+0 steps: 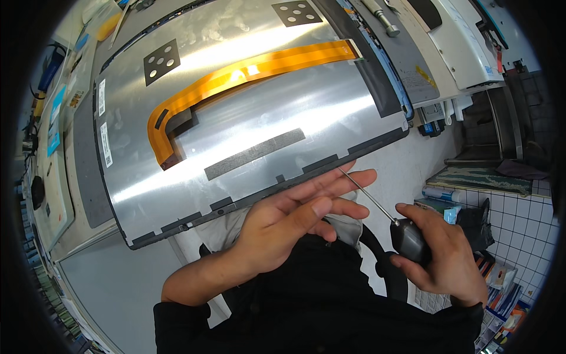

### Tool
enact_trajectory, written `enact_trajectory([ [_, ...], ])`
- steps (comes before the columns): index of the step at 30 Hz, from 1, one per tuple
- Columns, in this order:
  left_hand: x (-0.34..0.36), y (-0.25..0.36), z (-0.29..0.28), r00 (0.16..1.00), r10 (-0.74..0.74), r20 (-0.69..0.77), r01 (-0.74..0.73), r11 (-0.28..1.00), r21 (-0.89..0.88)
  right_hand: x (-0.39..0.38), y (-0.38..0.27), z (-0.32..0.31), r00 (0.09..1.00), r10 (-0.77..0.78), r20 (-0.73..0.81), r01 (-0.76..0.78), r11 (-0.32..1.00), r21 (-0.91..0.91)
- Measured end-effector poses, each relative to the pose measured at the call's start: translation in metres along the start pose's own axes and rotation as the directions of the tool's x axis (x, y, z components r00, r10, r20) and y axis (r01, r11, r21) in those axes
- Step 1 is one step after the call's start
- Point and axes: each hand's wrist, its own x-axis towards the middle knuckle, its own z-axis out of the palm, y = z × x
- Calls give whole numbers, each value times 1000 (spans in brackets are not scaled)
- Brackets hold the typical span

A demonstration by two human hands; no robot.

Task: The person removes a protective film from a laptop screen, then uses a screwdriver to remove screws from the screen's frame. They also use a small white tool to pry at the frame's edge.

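A large silver display panel (247,124) with a dark frame lies tilted across the table, its near edge jutting over my lap. An orange flat ribbon cable (247,69) bends across its metal back. My left hand (295,221) is palm up at the panel's near edge, fingers stretched out and apart; whether it bears the panel's weight I cannot tell. My right hand (442,251) is closed round the dark handle of a screwdriver (410,239). Its thin shaft points up and left, passing by my left fingertips, with the tip close to the panel's near edge.
A grey mat (88,189) covers part of the table under the panel. A white device (466,44) stands at the far right, near a metal tool (380,16). Clear plastic boxes line the left side. Boxes and packages (501,283) sit low on the right.
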Motion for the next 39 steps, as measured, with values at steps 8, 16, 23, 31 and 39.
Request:
enact_trajectory([
  [8, 0, -1, 0, 1000, 18, -1, -18, 1000, -20, -3, 0, 2, 1000, -4, 20, 2, 997, 74],
  [16, -1, -1, -4, 996, -16, 92, 18, 1000, -11, -6, -4, 5, 999, 2, 45, -12, 972, 234],
  [23, 0, -2, -1, 999, 5, 41, -3, 1000, -30, -3, -10, 4, 995, 35, 96, -57, 971, 232],
  [31, 0, 0, -6, 995, -16, 103, 14, 1000, 17, -5, -9, 7, 994, 9, 107, -30, 981, 193],
  [39, 1, -3, -5, 998, 27, 59, -25, 999, -31, -3, -6, 10, 993, -67, 100, 48, 982, 182],
])
